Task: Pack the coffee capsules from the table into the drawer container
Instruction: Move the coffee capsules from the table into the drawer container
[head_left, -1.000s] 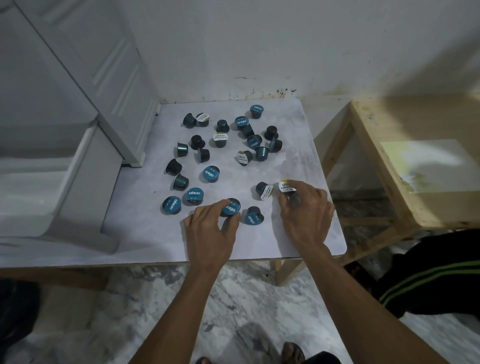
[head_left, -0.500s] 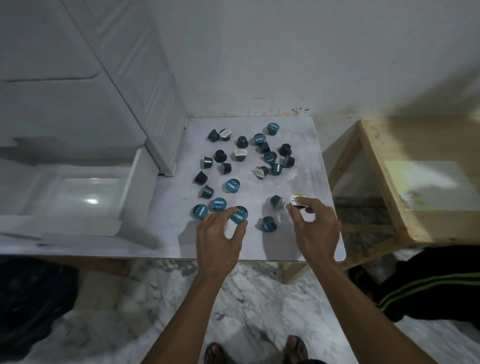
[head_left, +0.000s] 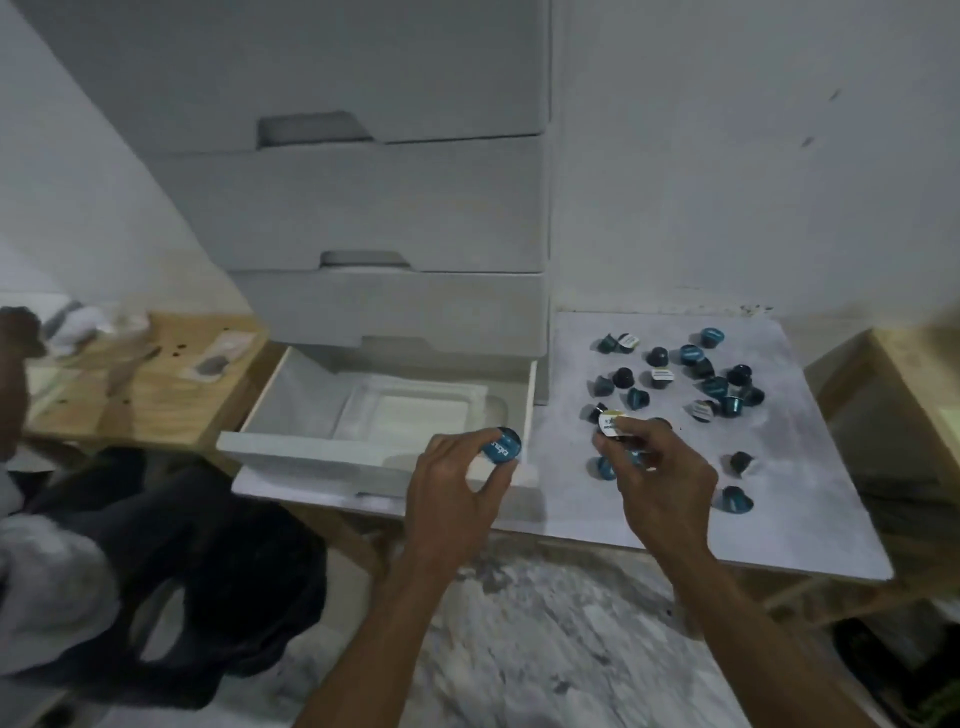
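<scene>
- A blue-lidded capsule (head_left: 501, 445) sits pinched in the left hand (head_left: 451, 499), at the near right corner of the open drawer (head_left: 291, 447).
- The right hand (head_left: 658, 480) grips a white-lidded capsule (head_left: 609, 422) — just above the tabletop (head_left: 810, 509).
- The loose capsules (head_left: 691, 371) lie scattered on the tabletop, right of the white drawer unit (head_left: 389, 208) — most towards the far side.

Dim white wall (head_left: 727, 156), marbled grey floor (head_left: 545, 634), pale wooden bench (head_left: 156, 384) at left.
</scene>
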